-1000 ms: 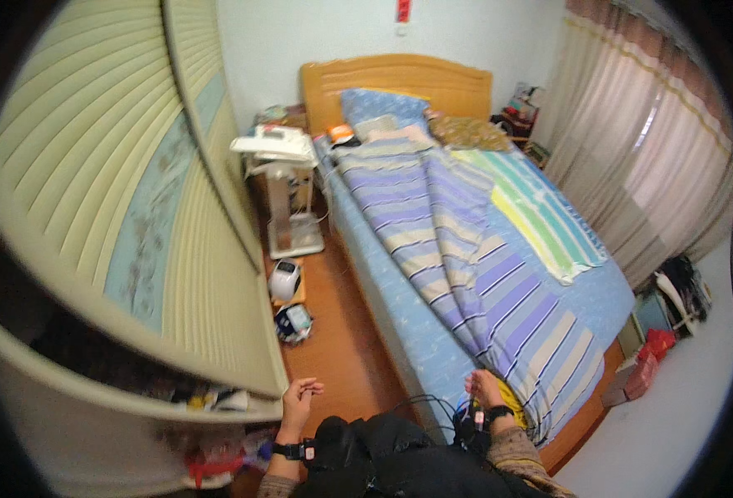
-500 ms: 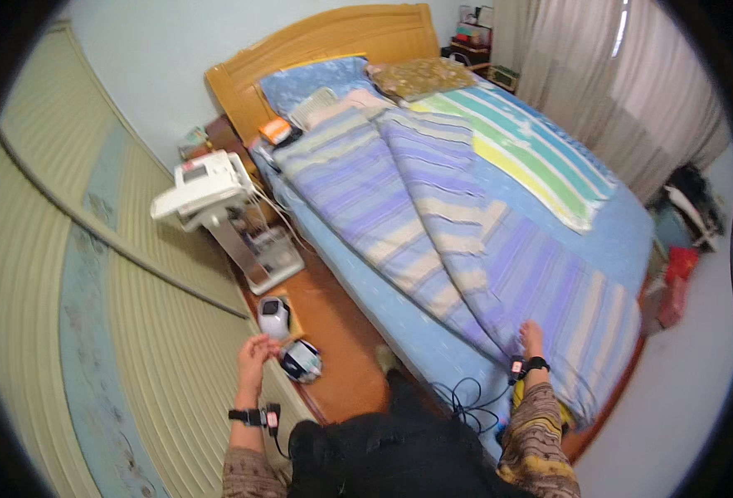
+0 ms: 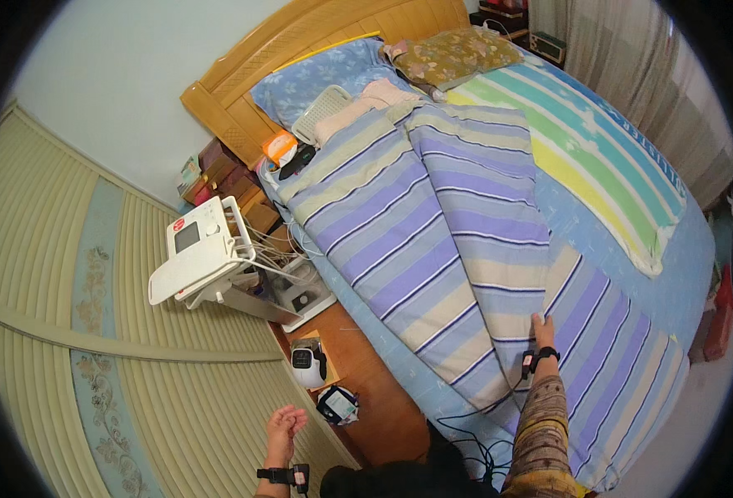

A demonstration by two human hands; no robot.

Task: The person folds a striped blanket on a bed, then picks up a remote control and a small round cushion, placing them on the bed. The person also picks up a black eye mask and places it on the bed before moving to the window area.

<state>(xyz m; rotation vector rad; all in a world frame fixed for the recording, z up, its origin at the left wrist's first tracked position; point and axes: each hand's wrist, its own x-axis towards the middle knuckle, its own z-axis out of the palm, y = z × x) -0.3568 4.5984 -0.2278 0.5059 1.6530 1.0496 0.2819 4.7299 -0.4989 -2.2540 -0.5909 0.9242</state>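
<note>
My right hand (image 3: 542, 330) reaches out over the bed, its fingertips at the folded edge of a striped purple, blue and beige quilt (image 3: 383, 224). Its fingers look extended with a small gap at the tips; a firm grip on the cloth does not show. Low at the left, my left hand (image 3: 283, 432) hangs in the air beside the wardrobe, loosely curved and with nothing in it. Both wrists wear black straps with small cabled devices. The quilt lies rumpled and partly folded over a blue sheet (image 3: 673, 290).
At the left stands a white wheeled machine (image 3: 200, 241) with cables. A white device (image 3: 306, 365) and a small dark-and-white bundle (image 3: 338, 405) sit on the wooden floor (image 3: 383, 390). Pillows (image 3: 457, 58), a striped towel (image 3: 582, 141) and an orange pack (image 3: 280, 149) lie on the bed. Black cables (image 3: 474, 448) trail near me.
The view has moved closer to the bed. My right hand has moved forward to the quilt's fold. My left hand has stayed in the air, now lower in view.
</note>
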